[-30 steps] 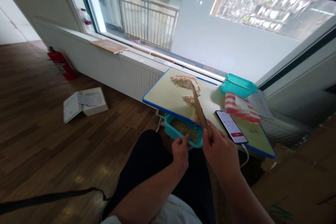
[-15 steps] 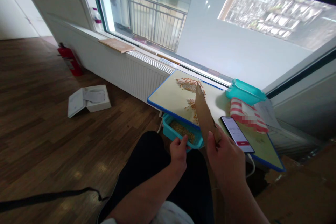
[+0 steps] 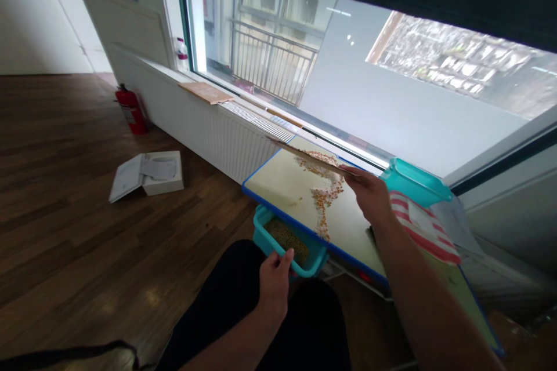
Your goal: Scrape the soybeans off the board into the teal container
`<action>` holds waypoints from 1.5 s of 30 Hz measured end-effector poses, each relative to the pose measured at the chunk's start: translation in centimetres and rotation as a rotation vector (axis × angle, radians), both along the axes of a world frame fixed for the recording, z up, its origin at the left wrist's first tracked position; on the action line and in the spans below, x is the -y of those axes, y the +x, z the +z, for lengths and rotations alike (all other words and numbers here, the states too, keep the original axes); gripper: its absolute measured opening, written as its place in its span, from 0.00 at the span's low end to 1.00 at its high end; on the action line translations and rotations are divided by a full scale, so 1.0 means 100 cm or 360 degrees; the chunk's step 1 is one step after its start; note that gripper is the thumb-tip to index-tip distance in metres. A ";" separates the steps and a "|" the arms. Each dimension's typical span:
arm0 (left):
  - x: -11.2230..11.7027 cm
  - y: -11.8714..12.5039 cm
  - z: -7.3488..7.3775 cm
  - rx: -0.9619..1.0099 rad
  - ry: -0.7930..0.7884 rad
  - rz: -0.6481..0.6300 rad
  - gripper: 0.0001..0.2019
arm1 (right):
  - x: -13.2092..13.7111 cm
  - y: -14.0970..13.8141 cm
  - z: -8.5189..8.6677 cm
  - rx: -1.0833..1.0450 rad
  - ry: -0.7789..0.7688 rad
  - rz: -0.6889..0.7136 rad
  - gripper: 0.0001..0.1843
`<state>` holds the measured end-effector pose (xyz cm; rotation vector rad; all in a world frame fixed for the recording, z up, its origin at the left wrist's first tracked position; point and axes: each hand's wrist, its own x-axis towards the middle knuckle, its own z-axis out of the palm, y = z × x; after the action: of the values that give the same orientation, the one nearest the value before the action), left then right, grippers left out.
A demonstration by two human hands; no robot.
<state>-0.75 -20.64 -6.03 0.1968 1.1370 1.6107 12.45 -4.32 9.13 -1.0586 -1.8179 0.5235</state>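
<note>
My left hand (image 3: 275, 283) grips the near rim of a turquoise plastic bin (image 3: 260, 231), thumb over the edge. Small greenish-brown grains (image 3: 287, 239) lie inside the bin, which sits just below the table's front edge. My right hand (image 3: 369, 194) is closed on one end of a flat piece of cardboard (image 3: 311, 157), seen nearly edge-on and reaching left over the table (image 3: 274, 182). Orange and whitish grains (image 3: 328, 192) are spread on the tabletop under and in front of the cardboard, a thin trail running to the blue front edge.
A second turquoise bin (image 3: 418, 182) stands at the table's back right, beside a red-and-white striped cloth (image 3: 422, 226). My right forearm mostly hides the phone. A radiator (image 3: 209, 133) runs under the window. An open white box (image 3: 163, 173) and a red fire extinguisher (image 3: 131, 110) stand on the floor.
My right hand has moved up and away over the table, turning the cardboard from upright to nearly edge-on across the grains. The left hand still holds the bin, now slightly further left. The view has shifted.
</note>
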 end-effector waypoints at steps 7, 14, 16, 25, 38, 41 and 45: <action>-0.002 -0.008 -0.001 0.0044 -0.0023 0.0053 0.17 | -0.079 -0.028 -0.026 -0.0415 -0.0474 0.0527 0.11; 0.000 -0.007 -0.004 -0.0005 -0.0048 -0.0001 0.17 | -0.085 -0.020 -0.037 -0.0465 -0.0768 0.0558 0.12; -0.001 -0.007 -0.003 -0.0007 -0.0051 -0.0026 0.16 | -0.082 -0.015 -0.037 -0.0415 -0.0806 0.0565 0.13; -0.004 -0.002 -0.006 -0.0014 -0.0045 -0.0037 0.15 | -0.062 0.003 -0.026 -0.0436 -0.0967 0.0663 0.13; 0.000 -0.003 -0.001 -0.0106 -0.0015 -0.0093 0.14 | -0.069 -0.044 -0.030 -0.0481 -0.0872 0.0686 0.11; 0.000 -0.006 0.000 -0.0149 -0.0013 -0.0079 0.14 | -0.073 -0.050 -0.027 -0.0405 -0.0917 0.0710 0.11; 0.000 -0.010 0.001 -0.0192 -0.0006 -0.0042 0.14 | -0.078 -0.047 -0.020 -0.0335 -0.0931 0.0740 0.09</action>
<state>-1.71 -20.61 -5.97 0.3086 1.2247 1.5906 7.71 3.46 7.16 -0.8936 -1.7591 1.4573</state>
